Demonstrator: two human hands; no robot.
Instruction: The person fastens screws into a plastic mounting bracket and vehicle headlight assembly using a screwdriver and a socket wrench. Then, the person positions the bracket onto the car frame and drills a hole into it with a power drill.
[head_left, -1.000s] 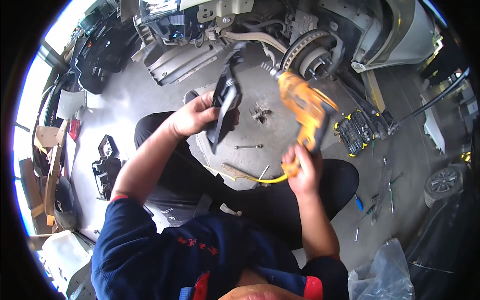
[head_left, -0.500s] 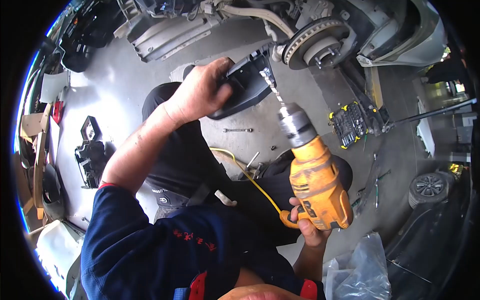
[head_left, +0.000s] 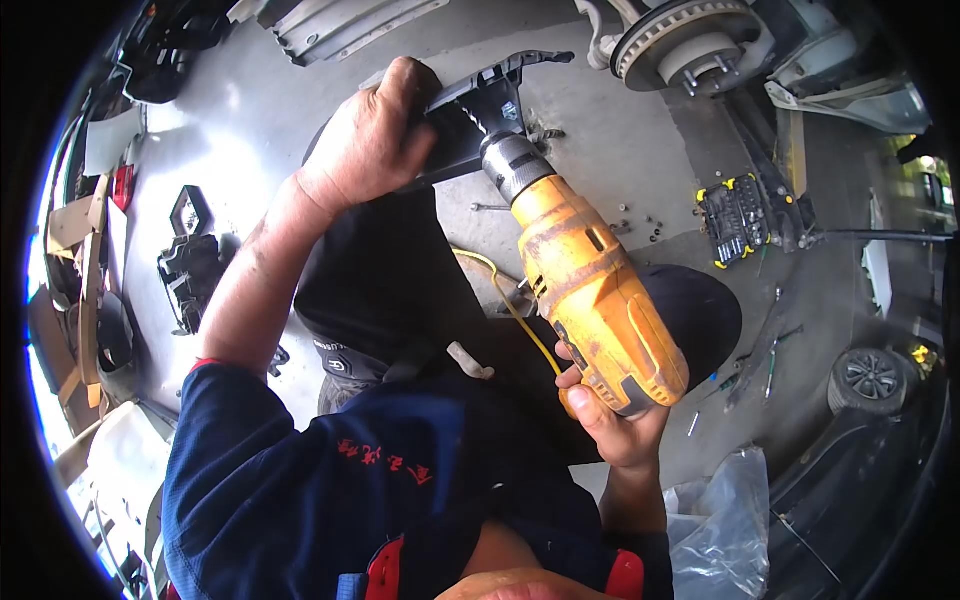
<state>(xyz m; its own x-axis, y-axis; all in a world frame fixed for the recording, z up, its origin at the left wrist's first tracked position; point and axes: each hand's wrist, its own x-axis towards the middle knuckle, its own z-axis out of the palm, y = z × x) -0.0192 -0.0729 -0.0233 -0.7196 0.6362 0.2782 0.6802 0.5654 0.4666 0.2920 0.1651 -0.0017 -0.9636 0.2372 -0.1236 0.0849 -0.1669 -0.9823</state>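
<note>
My left hand (head_left: 372, 145) grips the edge of a black plastic part (head_left: 450, 140) above my left knee. A yellow corded drill (head_left: 590, 285) rests in my right hand (head_left: 615, 420), whose fingers wrap round its handle. The drill's metal chuck (head_left: 515, 165) points up and left, and its bit (head_left: 474, 120) lies against or just over the inner face of the black part; whether it touches is unclear. A yellow cord (head_left: 510, 305) runs from the handle across my lap.
A brake disc (head_left: 685, 45) on a car hub is at the top right. Beyond my right knee lies a socket set (head_left: 735, 220). A wheel (head_left: 870, 380) and a plastic bag (head_left: 720, 520) are at the right, black parts (head_left: 190, 280) on the floor at the left.
The drill has swung up and left, bringing its bit over the black part. My left hand has tilted the part and moved slightly up and left. The view has shifted too.
</note>
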